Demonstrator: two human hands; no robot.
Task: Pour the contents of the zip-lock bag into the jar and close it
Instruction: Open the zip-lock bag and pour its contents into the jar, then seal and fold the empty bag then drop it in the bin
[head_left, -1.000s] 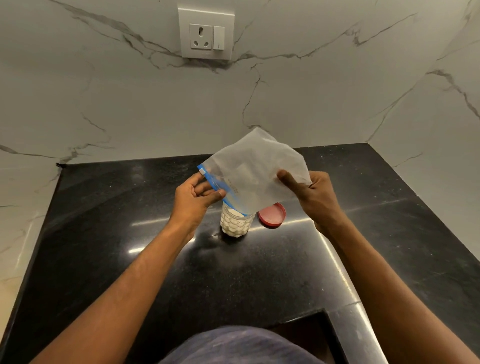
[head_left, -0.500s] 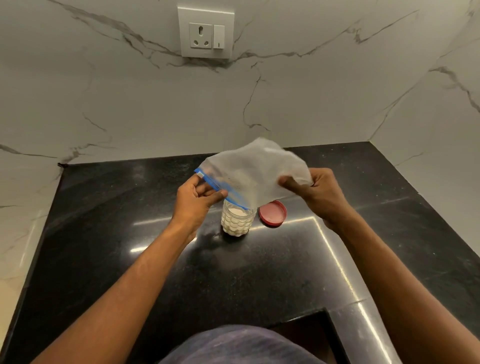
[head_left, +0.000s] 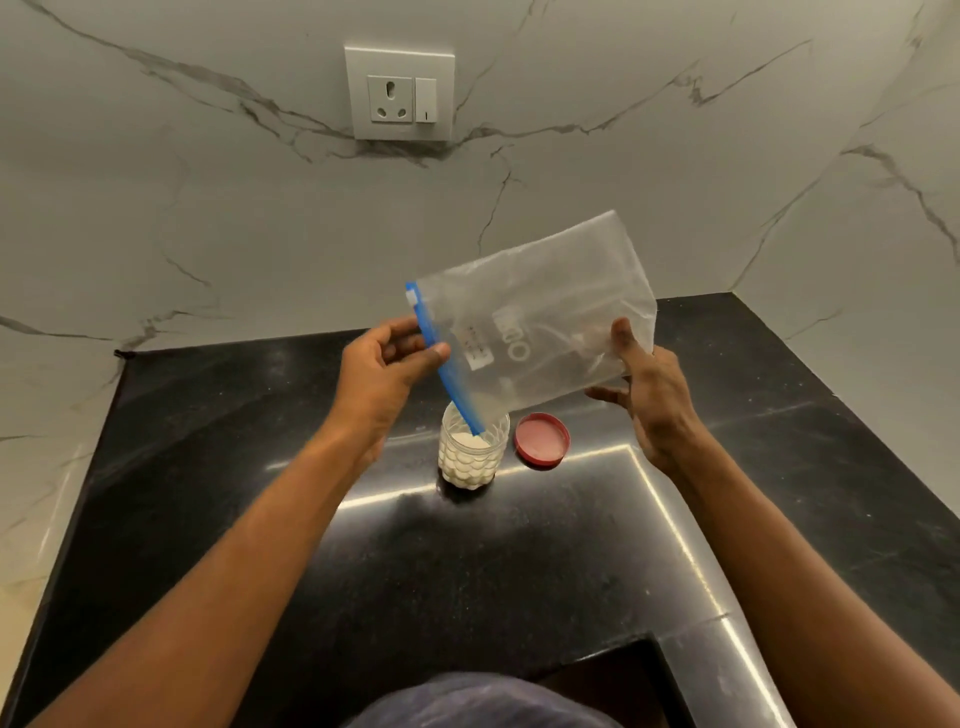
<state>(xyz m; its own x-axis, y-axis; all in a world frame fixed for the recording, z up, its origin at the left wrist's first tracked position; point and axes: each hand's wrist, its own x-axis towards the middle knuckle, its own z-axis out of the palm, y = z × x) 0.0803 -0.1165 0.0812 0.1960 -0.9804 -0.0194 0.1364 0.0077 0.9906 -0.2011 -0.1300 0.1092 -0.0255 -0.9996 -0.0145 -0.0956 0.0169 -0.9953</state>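
A clear zip-lock bag (head_left: 540, 322) with a blue zip strip hangs tilted over the jar, its lower zip corner dipping into the jar's mouth. The bag looks almost empty. My left hand (head_left: 387, 371) pinches the blue zip edge. My right hand (head_left: 649, 392) holds the bag's bottom right edge, raised higher than the zip end. The small clear jar (head_left: 470, 457) stands uncovered on the counter and holds white powder nearly to the top. Its red lid (head_left: 542, 439) lies flat on the counter just right of the jar.
The black stone counter (head_left: 260, 519) meets white marble walls at the back and right. A wall socket with switch (head_left: 400, 93) sits above. A square cut-out in the counter (head_left: 618, 675) lies close to my body.
The bag has been spread flat and lifted higher, its closed end raised by my right hand. The zip corner now dips into the jar's mouth.
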